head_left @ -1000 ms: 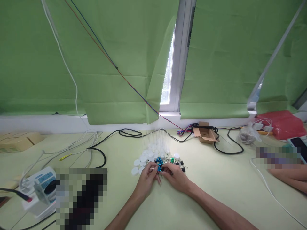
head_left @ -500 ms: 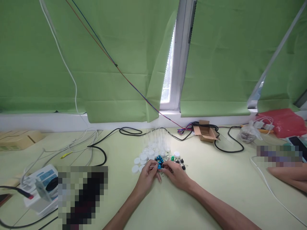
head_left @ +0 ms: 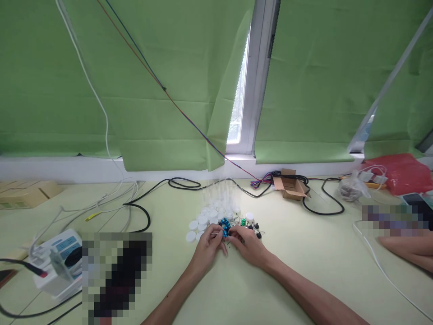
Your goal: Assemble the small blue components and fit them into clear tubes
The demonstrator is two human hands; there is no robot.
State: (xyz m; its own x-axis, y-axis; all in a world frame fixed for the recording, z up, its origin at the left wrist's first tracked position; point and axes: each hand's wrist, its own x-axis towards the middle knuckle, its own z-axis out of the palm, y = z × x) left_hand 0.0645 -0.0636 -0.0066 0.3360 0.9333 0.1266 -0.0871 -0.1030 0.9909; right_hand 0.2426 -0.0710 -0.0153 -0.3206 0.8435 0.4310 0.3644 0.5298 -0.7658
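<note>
Both hands meet just below the middle of the frame, fingertips turned toward each other over the table (head_left: pixel 216 289). Left hand (head_left: pixel 208 243): thumb and forefinger pinch a blue piece (head_left: pixel 225 233), a thin pale rod (head_left: pixel 215 234) lying across the fingers on that side. Right hand (head_left: pixel 249 243): thumb and forefinger drawn close at the other side of the blue piece, beside a small dark part; too small to tell whether I grip it or only touch it. My reading: the left steadies while the right does the fine work, and the low, close pose of both wrists suits parts this small.

Appearance of the blue piece: bright, saturated blue with a slight sheen, darker in patches; its outline is partly covered by my fingers. More blue pieces (head_left: pixel 225 222) lie bunched directly beyond, much alike in colour.

Layout around the hands: white caps (head_left: pixel 203 219), round and flat, fan out up and left; clear tubes (head_left: pixel 221 195), faint against the table, sit beyond them. A green piece (head_left: pixel 243 222) and black pieces (head_left: pixel 259 235) with thin wire-like bits lie on the right of the pile. Grouping looks roughly by kind, probably to keep each sort within short reach. The cardboard box (head_left: pixel 293 196) stands open, right of centre, well apart from the pile.
</note>
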